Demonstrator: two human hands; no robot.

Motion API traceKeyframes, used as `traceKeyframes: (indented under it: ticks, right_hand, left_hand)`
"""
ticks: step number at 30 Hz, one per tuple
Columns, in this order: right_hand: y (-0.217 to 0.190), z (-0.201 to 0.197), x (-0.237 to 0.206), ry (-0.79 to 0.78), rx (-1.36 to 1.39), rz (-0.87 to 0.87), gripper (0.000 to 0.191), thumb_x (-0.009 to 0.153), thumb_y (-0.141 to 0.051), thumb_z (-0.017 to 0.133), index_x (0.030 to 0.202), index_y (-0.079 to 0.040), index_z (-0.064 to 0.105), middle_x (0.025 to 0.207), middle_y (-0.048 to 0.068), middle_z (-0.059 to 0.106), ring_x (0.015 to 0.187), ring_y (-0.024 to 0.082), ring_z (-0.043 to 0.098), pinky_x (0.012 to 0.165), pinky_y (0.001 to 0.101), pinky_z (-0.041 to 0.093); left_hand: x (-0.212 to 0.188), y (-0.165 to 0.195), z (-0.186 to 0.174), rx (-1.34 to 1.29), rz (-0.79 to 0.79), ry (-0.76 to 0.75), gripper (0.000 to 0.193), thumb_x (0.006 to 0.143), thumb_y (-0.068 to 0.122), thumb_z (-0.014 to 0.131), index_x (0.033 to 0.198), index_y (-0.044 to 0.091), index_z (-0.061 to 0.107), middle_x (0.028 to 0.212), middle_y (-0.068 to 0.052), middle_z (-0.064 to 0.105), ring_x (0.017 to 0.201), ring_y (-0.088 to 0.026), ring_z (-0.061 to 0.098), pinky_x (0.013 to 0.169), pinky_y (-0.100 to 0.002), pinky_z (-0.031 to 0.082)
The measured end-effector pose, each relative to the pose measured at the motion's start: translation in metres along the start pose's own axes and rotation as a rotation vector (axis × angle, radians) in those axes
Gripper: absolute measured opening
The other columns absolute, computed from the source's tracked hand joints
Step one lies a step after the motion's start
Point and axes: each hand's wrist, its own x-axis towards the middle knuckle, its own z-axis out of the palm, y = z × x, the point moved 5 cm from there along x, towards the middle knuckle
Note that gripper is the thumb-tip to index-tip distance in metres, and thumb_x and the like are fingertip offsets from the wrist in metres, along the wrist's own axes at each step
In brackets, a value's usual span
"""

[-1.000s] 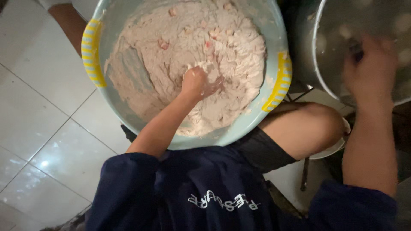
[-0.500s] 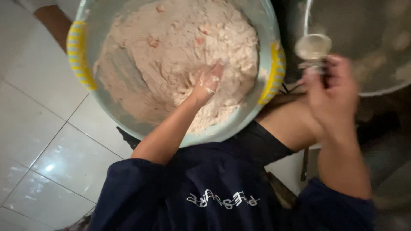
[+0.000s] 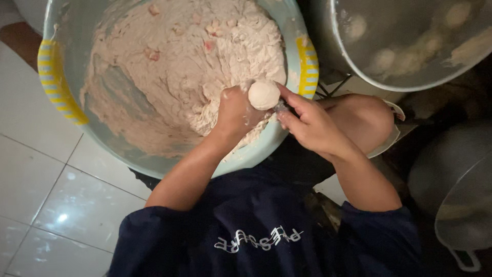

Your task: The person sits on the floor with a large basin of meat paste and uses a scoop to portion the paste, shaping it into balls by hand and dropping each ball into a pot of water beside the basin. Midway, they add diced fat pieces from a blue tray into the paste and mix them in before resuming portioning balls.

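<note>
A large light-blue basin (image 3: 154, 163) with yellow grips holds a mass of pale pinkish paste (image 3: 179, 66). My left hand (image 3: 234, 114) is a fist at the paste's near right edge, and a smooth round ball of paste (image 3: 264, 95) bulges from its top. My right hand (image 3: 310, 125) is right beside it, gripping a small metal spoon (image 3: 280, 106) whose tip meets the underside of the ball. Most of the spoon is hidden by the ball and my fingers.
A big metal pot (image 3: 405, 46) of cloudy liquid with several pale balls floating in it stands at the upper right. My bare knee (image 3: 366, 115) is below it. A glass lid (image 3: 464, 215) lies at the lower right. White floor tiles (image 3: 46, 195) fill the left.
My right hand has come left from the pot to the basin with the spoon. My left hand has closed into a fist and pressed out a ball of paste.
</note>
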Motion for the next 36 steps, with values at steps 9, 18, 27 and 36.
traceKeyframes:
  ticks: [9,18,27,36]
  right_hand:
    - [0.036,-0.030,0.015,-0.033,0.294,0.028,0.046,0.095,0.003,0.051,0.141,-0.002,0.056,0.098,0.004,0.069,0.067,0.009,0.056,0.054,0.0222,0.046]
    - [0.082,-0.251,0.045,0.649,-0.541,-0.157,0.026,0.116,-0.018,0.052,0.127,0.002,0.066,0.102,0.014,0.070,0.081,0.024,0.067,0.064,0.0369,0.053]
    - [0.102,-0.269,0.020,0.889,-0.858,0.272,0.047,0.117,-0.043,0.054,0.128,0.001,0.066,0.105,0.024,0.071,0.088,0.035,0.070,0.070,0.0490,0.057]
    - [-0.015,-0.125,-0.031,0.511,-0.446,-0.463,0.031,0.115,-0.002,0.066,0.140,0.001,0.050,0.127,0.008,0.060,0.114,0.016,0.061,0.103,0.0300,0.053]
  left_hand:
    - [-0.021,-0.047,0.011,0.298,0.034,-0.004,0.051,0.067,0.033,0.090,0.102,0.001,0.070,0.089,-0.032,0.066,0.079,-0.045,0.067,0.066,-0.052,0.055]
    - [-0.019,-0.192,-0.079,0.101,-0.272,0.417,0.019,0.092,0.028,0.074,0.096,0.009,0.075,0.071,-0.009,0.069,0.060,-0.023,0.067,0.056,-0.043,0.053]
    - [0.003,-0.157,-0.058,0.601,-0.143,0.468,0.026,0.090,0.040,0.071,0.100,0.017,0.063,0.094,-0.021,0.073,0.085,-0.039,0.070,0.071,-0.047,0.056]
    - [-0.015,-0.128,0.020,-0.302,-0.305,-0.005,0.048,0.099,0.044,0.055,0.121,0.004,0.067,0.088,-0.024,0.071,0.086,-0.037,0.072,0.081,-0.048,0.054]
